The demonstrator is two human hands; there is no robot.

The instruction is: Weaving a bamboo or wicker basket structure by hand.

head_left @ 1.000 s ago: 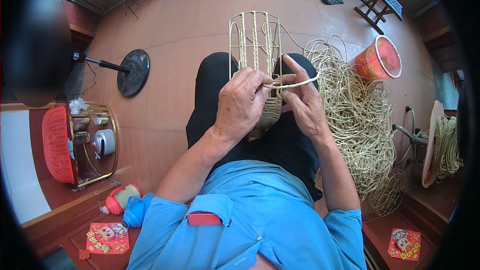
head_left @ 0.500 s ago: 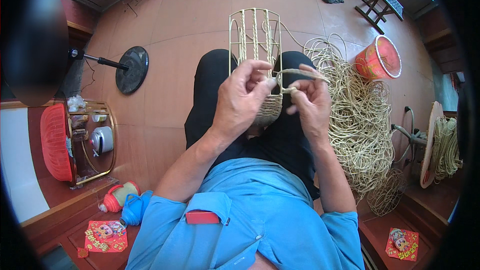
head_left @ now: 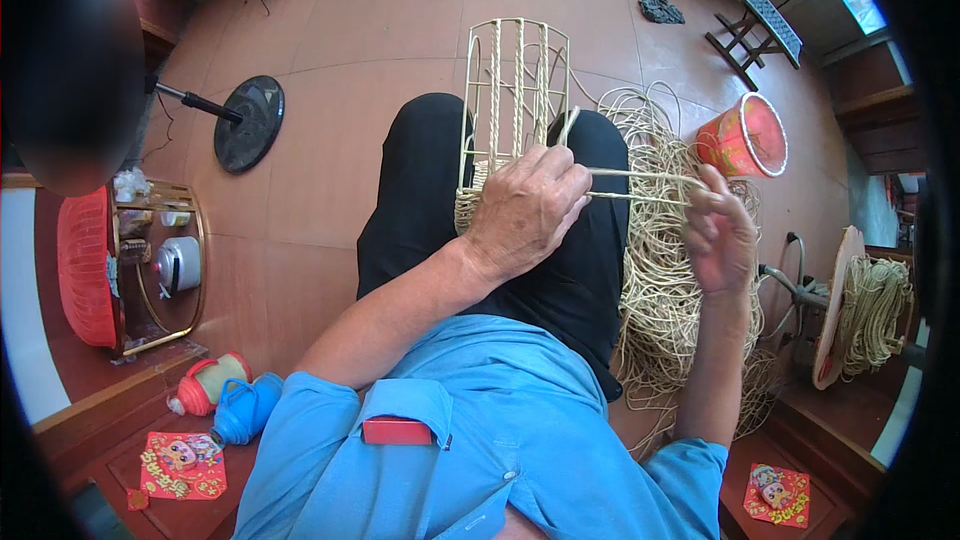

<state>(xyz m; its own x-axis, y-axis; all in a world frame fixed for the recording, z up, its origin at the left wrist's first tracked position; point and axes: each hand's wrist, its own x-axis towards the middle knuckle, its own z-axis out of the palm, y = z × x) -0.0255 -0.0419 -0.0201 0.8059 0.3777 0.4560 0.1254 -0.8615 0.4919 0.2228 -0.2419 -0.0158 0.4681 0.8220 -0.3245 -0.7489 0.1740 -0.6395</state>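
Between my knees stands a tall wire frame (head_left: 518, 60) with vertical strands of twisted pale cord and a woven band (head_left: 466, 205) near its lower part, largely covered by my left hand. My left hand (head_left: 528, 202) is closed on this lower part and on cord there, its fingertips mostly hidden. Out to the right, my right hand (head_left: 718, 235) has curled fingers gripping a pale cord (head_left: 640, 177), whose two lengths stretch across from the frame. A short upright piece of cord shows just above my left hand.
A big loose heap of cord (head_left: 672, 315) lies right of my legs, beside a red bucket (head_left: 742, 135) and a cord spool (head_left: 870, 320). On the left are a stand base (head_left: 248, 135), a trolley with red basket (head_left: 82, 270), and flasks (head_left: 247, 410). A small bench (head_left: 760, 30) stands at back right.
My right hand has pulled well out to the right, drawing the cord into long lengths. My left hand has shifted right across the frame and now covers more of the woven part.
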